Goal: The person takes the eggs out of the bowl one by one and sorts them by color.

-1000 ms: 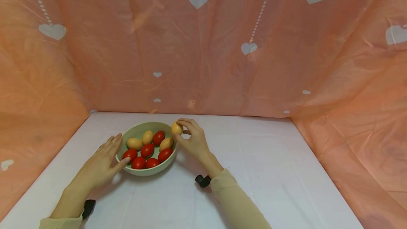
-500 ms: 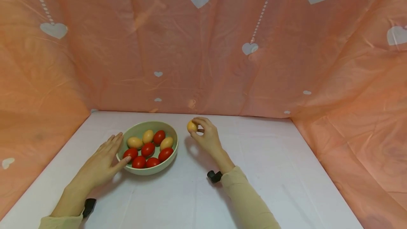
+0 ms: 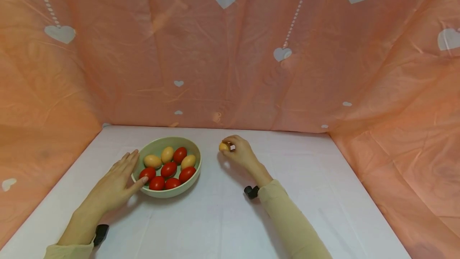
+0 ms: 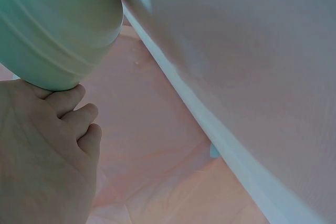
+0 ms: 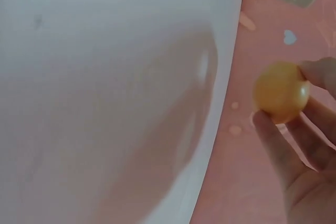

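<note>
In the head view my right hand [image 3: 241, 152] pinches a yellow egg [image 3: 224, 146] between thumb and fingertips, right of the bowl and low over the table. The right wrist view shows this glossy egg [image 5: 282, 92] held by the fingertips. To the left stands a pale green bowl [image 3: 166, 193] with several red eggs [image 3: 168, 169] and 3 yellowish eggs [image 3: 167, 154] inside. My left hand [image 3: 109, 189] rests against the bowl's left side, fingers fairly straight and thumb at the near rim. Its fingers touch the bowl's outer wall [image 4: 58, 35] in the left wrist view.
A white cloth covers the table [image 3: 201, 227]. Behind it and at both sides hangs an orange-pink curtain [image 3: 251, 91] printed with pale hearts. A black wrist camera [image 3: 251, 192] sits at the right sleeve, and another black camera [image 3: 101, 234] at the left.
My right hand has moved right with the yellow egg, away from the bowl's rim, and has lowered a little. The left hand stays at the bowl. A red egg in the middle has shifted slightly.
</note>
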Motion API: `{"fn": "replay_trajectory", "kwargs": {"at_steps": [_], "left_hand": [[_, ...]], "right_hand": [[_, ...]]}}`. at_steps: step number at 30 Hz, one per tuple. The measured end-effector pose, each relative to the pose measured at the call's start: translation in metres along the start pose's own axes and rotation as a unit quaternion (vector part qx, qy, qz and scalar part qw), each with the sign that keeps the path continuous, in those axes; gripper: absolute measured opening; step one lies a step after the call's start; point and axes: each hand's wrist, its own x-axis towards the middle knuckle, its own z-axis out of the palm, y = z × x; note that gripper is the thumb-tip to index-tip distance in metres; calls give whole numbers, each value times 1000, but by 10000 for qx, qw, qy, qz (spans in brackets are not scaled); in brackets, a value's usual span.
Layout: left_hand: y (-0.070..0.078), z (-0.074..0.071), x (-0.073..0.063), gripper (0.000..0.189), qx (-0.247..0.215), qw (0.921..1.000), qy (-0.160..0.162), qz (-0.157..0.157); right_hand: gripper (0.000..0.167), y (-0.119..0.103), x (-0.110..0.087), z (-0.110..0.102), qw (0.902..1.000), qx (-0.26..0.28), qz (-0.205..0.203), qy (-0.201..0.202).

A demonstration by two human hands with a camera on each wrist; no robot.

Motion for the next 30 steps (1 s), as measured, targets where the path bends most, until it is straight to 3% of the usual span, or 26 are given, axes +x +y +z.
{"fn": "replay_trajectory", "kwargs": {"at_steps": [8, 16, 30], "left_hand": [[0, 0, 2, 85, -5, 10000, -11, -12], [0, 0, 2, 84, 16, 10000, 47, 14], [2, -1, 2, 84, 10, 10000, -8, -41]], "right_hand": [[32, 6, -1, -2, 9960, -401, 461, -654], [31, 13, -1, 0, 9956, -465, 407, -699], [43, 13, -5, -4, 9933, -349, 628, -905]]}}
